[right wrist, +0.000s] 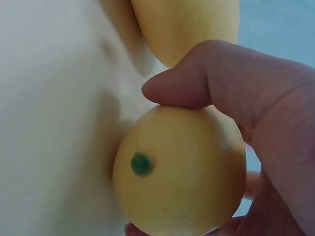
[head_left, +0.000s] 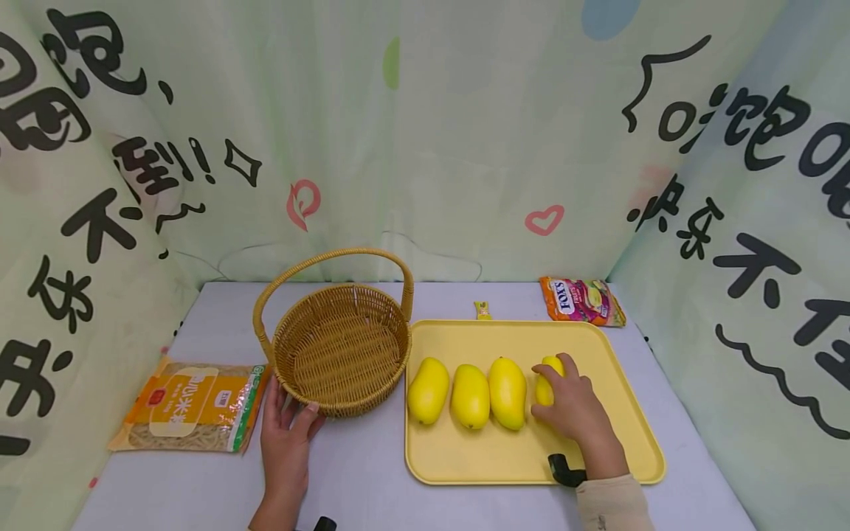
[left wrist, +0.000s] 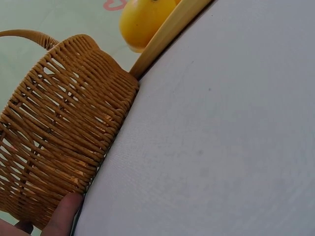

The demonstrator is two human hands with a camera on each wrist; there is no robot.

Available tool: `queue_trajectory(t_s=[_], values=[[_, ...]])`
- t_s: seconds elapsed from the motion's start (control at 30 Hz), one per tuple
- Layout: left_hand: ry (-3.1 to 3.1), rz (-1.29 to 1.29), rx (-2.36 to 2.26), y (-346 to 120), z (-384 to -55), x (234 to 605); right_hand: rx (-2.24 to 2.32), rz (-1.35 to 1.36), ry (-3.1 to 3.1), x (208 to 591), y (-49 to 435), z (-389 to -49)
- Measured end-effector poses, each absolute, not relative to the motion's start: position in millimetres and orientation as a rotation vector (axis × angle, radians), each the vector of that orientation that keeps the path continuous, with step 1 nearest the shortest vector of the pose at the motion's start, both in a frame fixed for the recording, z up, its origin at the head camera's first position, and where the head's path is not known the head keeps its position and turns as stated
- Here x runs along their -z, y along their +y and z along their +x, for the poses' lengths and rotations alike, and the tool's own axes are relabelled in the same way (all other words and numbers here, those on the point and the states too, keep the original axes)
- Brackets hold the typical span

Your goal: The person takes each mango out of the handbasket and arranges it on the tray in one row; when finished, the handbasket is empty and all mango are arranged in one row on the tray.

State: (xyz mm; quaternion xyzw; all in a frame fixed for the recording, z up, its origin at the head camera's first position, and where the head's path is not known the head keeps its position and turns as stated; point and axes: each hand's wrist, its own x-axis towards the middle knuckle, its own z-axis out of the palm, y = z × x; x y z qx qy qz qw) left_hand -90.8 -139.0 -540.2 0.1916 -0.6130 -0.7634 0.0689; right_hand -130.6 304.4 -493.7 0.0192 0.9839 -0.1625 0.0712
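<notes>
My right hand grips the rightmost yellow mango on a yellow tray. Its thumb lies across one side in the right wrist view, and a green stem spot shows. Three more mangoes stand in a row to the left: one nearest, one in the middle and one farthest left. On the table's left half, a woven basket with an arched handle touches the tray's edge. My left hand rests against the basket's lower left side, fingers spread and thumb at its front; the other fingers are partly hidden.
An orange bag of grain lies left of the basket. Behind the tray are a small yellow packet and a colourful snack bag. A printed curtain stands round the back and sides of the white table.
</notes>
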Motion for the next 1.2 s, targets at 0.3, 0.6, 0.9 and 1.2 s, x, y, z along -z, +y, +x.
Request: queue_trajectory(t_s=[0.3,0.6,0.9,1.2], values=[[-1.852,0.590,2.283,-138,-91,541,0.529,0.089,2.939,495,305,-129],[-1.852,0.588,2.270,-137,-92,540,0.579,0.114,2.886,491,305,-126],[-1.862,0.585,2.272,-138,-92,540,0.605,0.090,2.866,488,306,-123],[-1.859,0.588,2.275,-137,-92,539,0.627,0.069,2.870,485,306,-120]])
